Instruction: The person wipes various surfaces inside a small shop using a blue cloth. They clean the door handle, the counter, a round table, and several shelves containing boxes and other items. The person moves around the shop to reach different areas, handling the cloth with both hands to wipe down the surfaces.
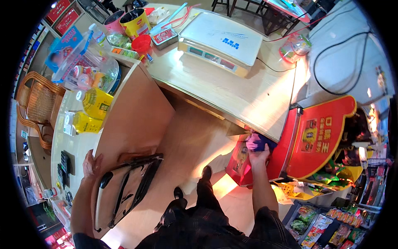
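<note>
My left hand [92, 164] rests with fingers spread on the edge of the counter [82, 141] at the left, beside two black remote controls [64, 164]. My right hand [260, 153] is shut on a dark blue and pink cloth [257, 142], just below the right front corner of the wooden desk [199, 84] and beside a red display stand [273, 155]. On the desk lies a white digital scale [220, 43]. Two bottles of yellow liquid [96, 102] are at the counter's inner edge.
An open, dark-framed panel [122, 193] sticks out below my left hand. A rattan chair [39, 105] is beyond the counter. Plastic tubs [135, 23] and a metal tin [164, 37] crowd the desk's far left. Packaged goods [314, 224] lie at the lower right.
</note>
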Tool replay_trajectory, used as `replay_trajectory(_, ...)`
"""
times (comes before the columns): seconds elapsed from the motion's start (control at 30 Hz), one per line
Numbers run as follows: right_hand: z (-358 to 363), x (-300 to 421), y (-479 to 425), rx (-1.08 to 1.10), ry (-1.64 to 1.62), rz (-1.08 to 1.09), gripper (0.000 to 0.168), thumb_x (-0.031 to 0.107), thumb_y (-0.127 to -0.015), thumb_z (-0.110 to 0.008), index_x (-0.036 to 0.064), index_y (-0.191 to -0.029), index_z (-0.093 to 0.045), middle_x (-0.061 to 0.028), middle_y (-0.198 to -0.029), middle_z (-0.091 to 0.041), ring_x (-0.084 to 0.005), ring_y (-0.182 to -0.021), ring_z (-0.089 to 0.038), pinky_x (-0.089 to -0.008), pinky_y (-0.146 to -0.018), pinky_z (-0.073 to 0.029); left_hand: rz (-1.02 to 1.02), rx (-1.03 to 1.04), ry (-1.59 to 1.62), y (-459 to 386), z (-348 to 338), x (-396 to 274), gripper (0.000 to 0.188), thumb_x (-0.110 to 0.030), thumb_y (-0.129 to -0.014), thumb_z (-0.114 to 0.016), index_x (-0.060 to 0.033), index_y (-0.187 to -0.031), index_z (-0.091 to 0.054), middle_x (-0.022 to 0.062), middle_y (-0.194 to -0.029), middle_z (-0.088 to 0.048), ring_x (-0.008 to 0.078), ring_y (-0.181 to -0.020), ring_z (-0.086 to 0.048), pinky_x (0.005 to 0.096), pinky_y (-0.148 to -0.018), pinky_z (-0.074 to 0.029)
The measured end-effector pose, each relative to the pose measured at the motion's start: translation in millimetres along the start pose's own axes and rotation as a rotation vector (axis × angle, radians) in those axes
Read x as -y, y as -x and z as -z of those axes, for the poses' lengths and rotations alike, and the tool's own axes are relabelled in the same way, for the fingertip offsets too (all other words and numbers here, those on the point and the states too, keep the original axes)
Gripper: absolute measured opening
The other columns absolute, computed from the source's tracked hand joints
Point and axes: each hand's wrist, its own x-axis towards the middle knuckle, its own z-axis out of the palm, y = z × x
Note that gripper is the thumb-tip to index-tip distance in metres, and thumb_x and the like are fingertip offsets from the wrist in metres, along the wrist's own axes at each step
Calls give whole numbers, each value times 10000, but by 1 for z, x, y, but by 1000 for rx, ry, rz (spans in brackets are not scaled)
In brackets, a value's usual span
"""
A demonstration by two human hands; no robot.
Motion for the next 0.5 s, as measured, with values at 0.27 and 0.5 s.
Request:
replay_trajectory(0.27,-35,-174,-129,-392,100,87,318,267,-898,-444,89,-1072,-642,-86,-1021,-682,-252,-882,-653,-436,-837,-535,96,126,107,10,10,1,342,-195,-861,-645,17,-1111,-548,257,-928,-609,443,-856,-583,465,-740,-470)
replay_trajectory(0.5,-146,-252,-136,82,250,-345,306,250,-962,-441,45,-1135,-588,-83,-1046,-651,-203,-954,-629,-347,-808,-531,11,55,102,2,3,0,376,-216,-860,-644,32,-1127,-551,265,-962,-614,444,-898,-587,462,-769,-478)
